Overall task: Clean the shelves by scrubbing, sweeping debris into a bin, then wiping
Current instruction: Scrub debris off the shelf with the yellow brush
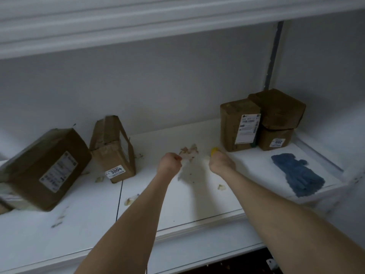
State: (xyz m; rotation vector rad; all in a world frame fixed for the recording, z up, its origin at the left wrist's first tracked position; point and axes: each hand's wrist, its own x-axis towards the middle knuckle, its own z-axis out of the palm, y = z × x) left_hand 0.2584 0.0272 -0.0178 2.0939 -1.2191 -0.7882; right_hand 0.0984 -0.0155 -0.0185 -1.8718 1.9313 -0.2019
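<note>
Reaching past the white shelf's front lip (197, 224), right hand (222, 162) grips a small yellow scrubber (214, 150); left hand (169, 162) is curled, can't tell on what. Tan crumbly debris pile (189, 151) sits between them, so hard strokes could flick bits under those brown cardboard boxes (240, 125).

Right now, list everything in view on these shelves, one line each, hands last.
Brown cardboard boxes: five, brown; two at left, three grouped back right.
Blue wiping cloth: one, blue, right end of shelf.
Yellow scrubbing sponge: one, yellow, in the right hand's grip.
Tan debris scraps: one pile at centre, loose bits nearer the front.
White shelf board: one, white, under everything.
White upper shelf: one, white, overhead.
Left hand: fingers curled, beside the pile.
Right hand: holds the sponge.
</note>
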